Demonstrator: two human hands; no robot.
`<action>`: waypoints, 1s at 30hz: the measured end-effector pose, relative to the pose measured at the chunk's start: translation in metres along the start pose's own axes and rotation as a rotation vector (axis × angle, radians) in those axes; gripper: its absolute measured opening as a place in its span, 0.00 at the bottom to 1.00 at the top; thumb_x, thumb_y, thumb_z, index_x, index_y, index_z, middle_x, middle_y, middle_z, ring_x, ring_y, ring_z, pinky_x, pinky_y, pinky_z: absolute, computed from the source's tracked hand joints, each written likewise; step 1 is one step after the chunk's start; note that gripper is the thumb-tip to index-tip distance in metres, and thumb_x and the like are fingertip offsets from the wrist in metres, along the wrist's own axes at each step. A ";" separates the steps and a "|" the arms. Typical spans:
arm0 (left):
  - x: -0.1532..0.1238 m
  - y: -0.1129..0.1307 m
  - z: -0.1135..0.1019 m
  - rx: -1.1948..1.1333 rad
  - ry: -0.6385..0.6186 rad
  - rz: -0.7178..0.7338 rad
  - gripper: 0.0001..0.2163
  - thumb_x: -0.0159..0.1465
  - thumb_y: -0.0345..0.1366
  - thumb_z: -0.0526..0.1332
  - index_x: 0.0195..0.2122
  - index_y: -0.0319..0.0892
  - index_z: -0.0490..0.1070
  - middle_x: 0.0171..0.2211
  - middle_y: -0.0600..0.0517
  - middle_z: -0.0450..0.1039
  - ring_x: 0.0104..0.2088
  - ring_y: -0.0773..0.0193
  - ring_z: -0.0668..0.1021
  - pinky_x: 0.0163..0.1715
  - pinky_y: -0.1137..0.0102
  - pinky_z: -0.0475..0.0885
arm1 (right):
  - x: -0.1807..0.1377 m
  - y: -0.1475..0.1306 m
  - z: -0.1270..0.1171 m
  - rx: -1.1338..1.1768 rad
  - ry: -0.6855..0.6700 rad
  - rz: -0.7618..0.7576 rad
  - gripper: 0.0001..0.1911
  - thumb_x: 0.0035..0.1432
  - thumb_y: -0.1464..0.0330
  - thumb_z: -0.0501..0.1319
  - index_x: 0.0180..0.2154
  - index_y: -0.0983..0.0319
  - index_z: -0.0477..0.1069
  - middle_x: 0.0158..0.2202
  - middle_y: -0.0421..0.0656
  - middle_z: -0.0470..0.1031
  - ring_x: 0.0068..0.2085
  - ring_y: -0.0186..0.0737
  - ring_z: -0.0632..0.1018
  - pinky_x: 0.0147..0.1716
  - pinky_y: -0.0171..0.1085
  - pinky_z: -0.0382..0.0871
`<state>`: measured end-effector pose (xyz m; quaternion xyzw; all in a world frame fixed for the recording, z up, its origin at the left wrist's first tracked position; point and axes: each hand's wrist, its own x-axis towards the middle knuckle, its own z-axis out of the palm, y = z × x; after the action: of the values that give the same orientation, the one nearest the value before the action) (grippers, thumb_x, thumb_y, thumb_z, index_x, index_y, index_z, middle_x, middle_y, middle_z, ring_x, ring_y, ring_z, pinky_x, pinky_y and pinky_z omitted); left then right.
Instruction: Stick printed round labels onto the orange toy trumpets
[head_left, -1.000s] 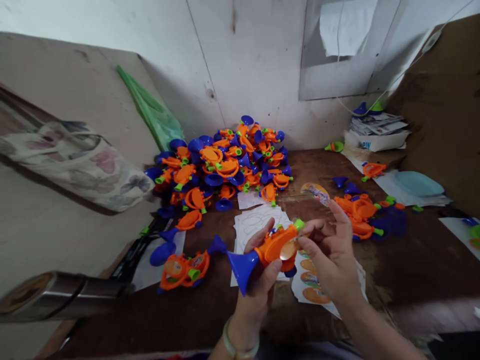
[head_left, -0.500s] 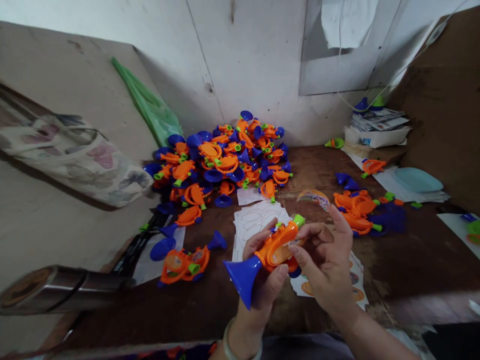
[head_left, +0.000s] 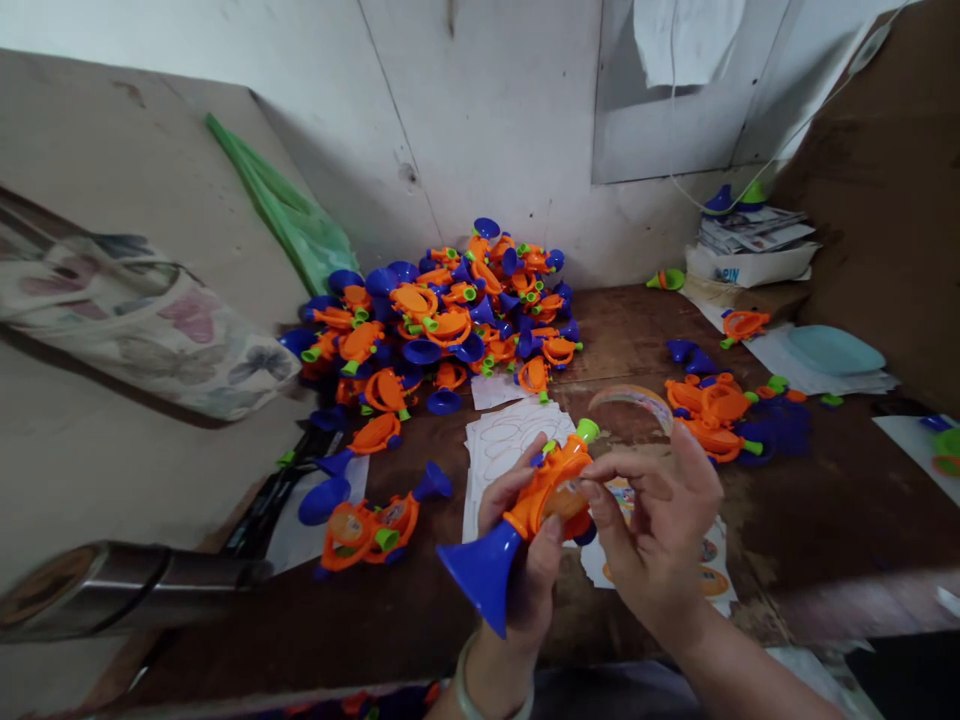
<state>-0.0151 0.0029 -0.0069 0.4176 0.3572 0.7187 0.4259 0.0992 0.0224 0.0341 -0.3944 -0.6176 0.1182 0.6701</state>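
My left hand (head_left: 525, 560) is wrapped round an orange toy trumpet (head_left: 544, 490) with a blue bell (head_left: 476, 570) and a green mouthpiece (head_left: 586, 431). My right hand (head_left: 656, 520) is at the trumpet's side, thumb and fingers pinched against an oval sticker on its body. A second oval sticker (head_left: 634, 398) hangs from a raised finger of that hand. Under the hands lie sticker sheets (head_left: 506, 440), one with empty outlines and one with orange ovals (head_left: 709, 575).
A big heap of the same orange and blue trumpets (head_left: 442, 320) fills the back corner of the brown table (head_left: 810, 520). Two stickered trumpets (head_left: 367, 525) lie at the left, a smaller pile (head_left: 712, 410) at the right. A metal tube (head_left: 112, 590) lies at the left edge.
The trumpet has tilted a little steeper and come nearer to me. My right fingers have closed onto the sticker on its body. The view has dropped slightly.
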 end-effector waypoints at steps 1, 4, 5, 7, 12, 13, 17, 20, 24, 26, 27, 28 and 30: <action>0.000 0.001 0.001 0.003 -0.005 0.034 0.15 0.68 0.44 0.73 0.53 0.53 0.75 0.66 0.47 0.78 0.65 0.48 0.81 0.65 0.50 0.77 | 0.002 0.001 -0.001 -0.064 -0.001 -0.009 0.19 0.71 0.70 0.64 0.60 0.50 0.70 0.37 0.39 0.79 0.40 0.46 0.84 0.50 0.54 0.83; 0.002 0.005 0.002 0.039 -0.027 0.103 0.13 0.70 0.43 0.72 0.53 0.53 0.75 0.64 0.47 0.79 0.65 0.47 0.81 0.64 0.49 0.77 | 0.005 0.005 -0.005 -0.184 -0.057 0.037 0.04 0.71 0.69 0.65 0.43 0.52 0.76 0.38 0.44 0.80 0.46 0.51 0.84 0.49 0.54 0.83; 0.002 0.006 0.003 0.052 -0.035 0.109 0.13 0.70 0.43 0.72 0.53 0.53 0.75 0.64 0.47 0.79 0.65 0.47 0.81 0.64 0.49 0.78 | 0.005 0.006 -0.006 -0.193 -0.066 0.055 0.03 0.71 0.68 0.64 0.42 0.52 0.75 0.40 0.46 0.81 0.47 0.52 0.84 0.46 0.53 0.83; 0.001 0.007 0.003 0.058 -0.040 0.109 0.12 0.70 0.42 0.71 0.53 0.54 0.75 0.64 0.48 0.80 0.65 0.48 0.80 0.64 0.50 0.77 | 0.004 0.007 -0.007 -0.186 -0.073 0.083 0.03 0.71 0.67 0.64 0.44 0.52 0.75 0.44 0.47 0.81 0.48 0.51 0.84 0.43 0.50 0.84; -0.001 0.003 0.002 0.053 -0.021 0.106 0.13 0.70 0.43 0.71 0.53 0.54 0.75 0.64 0.47 0.79 0.66 0.47 0.80 0.64 0.50 0.78 | 0.000 0.009 -0.005 -0.153 -0.084 0.106 0.04 0.70 0.68 0.65 0.46 0.53 0.75 0.46 0.46 0.80 0.41 0.46 0.84 0.44 0.51 0.85; -0.002 0.002 0.001 0.057 -0.018 0.103 0.13 0.70 0.43 0.72 0.53 0.53 0.75 0.64 0.47 0.79 0.66 0.47 0.80 0.64 0.50 0.77 | -0.001 0.011 -0.004 -0.152 -0.092 0.087 0.06 0.69 0.69 0.66 0.46 0.53 0.75 0.45 0.45 0.80 0.41 0.46 0.84 0.46 0.52 0.85; -0.001 -0.002 -0.003 0.028 0.010 0.067 0.16 0.68 0.42 0.73 0.54 0.53 0.75 0.65 0.46 0.79 0.67 0.46 0.79 0.66 0.50 0.75 | -0.001 0.027 -0.001 -0.131 0.012 0.044 0.32 0.65 0.66 0.72 0.66 0.48 0.67 0.65 0.51 0.72 0.56 0.54 0.81 0.46 0.53 0.85; 0.003 -0.001 0.000 -0.103 0.046 -0.035 0.20 0.64 0.44 0.76 0.56 0.53 0.75 0.65 0.45 0.78 0.64 0.45 0.81 0.63 0.51 0.78 | 0.000 0.035 0.000 0.002 0.050 0.191 0.49 0.65 0.59 0.73 0.77 0.42 0.47 0.79 0.53 0.51 0.68 0.58 0.74 0.49 0.52 0.84; 0.006 -0.002 0.009 -0.285 0.103 -0.227 0.24 0.60 0.48 0.77 0.56 0.51 0.77 0.64 0.43 0.79 0.60 0.43 0.84 0.58 0.54 0.81 | 0.003 0.033 0.000 0.401 -0.282 0.510 0.39 0.73 0.56 0.65 0.76 0.44 0.48 0.63 0.50 0.78 0.55 0.48 0.85 0.49 0.47 0.86; 0.006 -0.005 0.010 -0.270 0.135 -0.350 0.24 0.61 0.51 0.77 0.54 0.48 0.80 0.62 0.42 0.81 0.62 0.43 0.83 0.59 0.55 0.81 | 0.006 0.031 -0.002 0.416 -0.199 0.455 0.39 0.73 0.61 0.66 0.75 0.44 0.49 0.58 0.46 0.82 0.54 0.46 0.86 0.48 0.45 0.86; 0.005 -0.007 0.009 -0.235 0.131 -0.409 0.24 0.61 0.52 0.77 0.53 0.47 0.81 0.61 0.42 0.81 0.63 0.43 0.82 0.60 0.55 0.80 | 0.007 0.030 -0.003 0.355 -0.095 0.364 0.41 0.72 0.64 0.67 0.75 0.44 0.48 0.58 0.46 0.82 0.55 0.45 0.86 0.49 0.45 0.86; 0.005 -0.008 0.007 -0.189 0.110 -0.444 0.23 0.61 0.52 0.77 0.53 0.47 0.82 0.61 0.42 0.81 0.64 0.43 0.81 0.62 0.55 0.80 | 0.008 0.030 -0.005 0.263 0.004 0.254 0.42 0.71 0.67 0.68 0.75 0.44 0.49 0.58 0.45 0.82 0.56 0.46 0.85 0.50 0.46 0.86; 0.006 -0.008 0.001 -0.096 0.036 -0.399 0.23 0.62 0.48 0.78 0.56 0.50 0.82 0.65 0.43 0.79 0.68 0.43 0.77 0.64 0.55 0.78 | 0.006 0.028 -0.007 0.051 0.089 0.061 0.38 0.67 0.72 0.70 0.71 0.46 0.60 0.55 0.44 0.82 0.55 0.49 0.85 0.56 0.52 0.83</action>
<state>-0.0135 0.0110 -0.0116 0.3046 0.4058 0.6437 0.5729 0.1164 0.0417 0.0202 -0.4006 -0.5718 0.1365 0.7028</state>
